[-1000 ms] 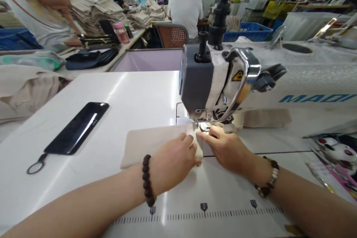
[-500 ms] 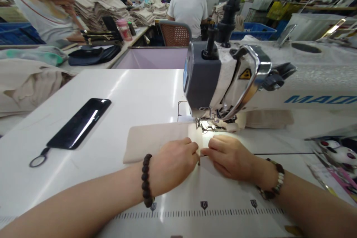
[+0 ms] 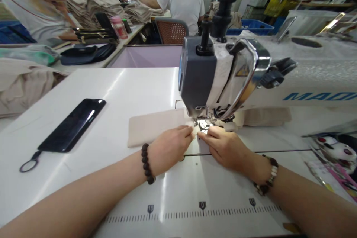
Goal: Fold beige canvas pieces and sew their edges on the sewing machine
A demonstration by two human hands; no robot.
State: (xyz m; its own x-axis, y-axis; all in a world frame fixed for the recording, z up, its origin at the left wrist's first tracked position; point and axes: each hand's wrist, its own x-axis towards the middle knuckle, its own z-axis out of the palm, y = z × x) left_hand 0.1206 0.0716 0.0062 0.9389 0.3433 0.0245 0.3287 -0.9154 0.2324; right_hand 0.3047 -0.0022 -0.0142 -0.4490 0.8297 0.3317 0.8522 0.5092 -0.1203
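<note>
1. Beige cloth panel (image 3: 156, 126) lying flat on the white sewing table (image 3: 83, 89), and look at that line: long axis running left to right, right end pointing straight into the presser foot (image 3: 202, 123) of the sewing machine (image 3: 198, 74).
2. Left hand (image 3: 170, 152) is curled and closed, fingertips pinching the panel's right end just beside the foot, with a dark bead bracelet (image 3: 147, 163) on that wrist.
3. Right hand (image 3: 227, 147) comes in from the other side, fingers bent and closed on the cloth at the foot, almost touching the left fingertips. A pale beaded bracelet (image 3: 266, 176) sits on this wrist.
4. On the writing: blue lettering (image 3: 319, 96) on the machine arm reads "MAQI", and the printed scale (image 3: 202, 215) on the table shows 10, 0, 10.
5. Left of the panel, a black smartphone (image 3: 71, 125) with a ring loop (image 3: 29, 166). Farther ahead, a seated co-worker (image 3: 182, 3) in a white shirt, on a rattan-backed chair (image 3: 171, 31).
</note>
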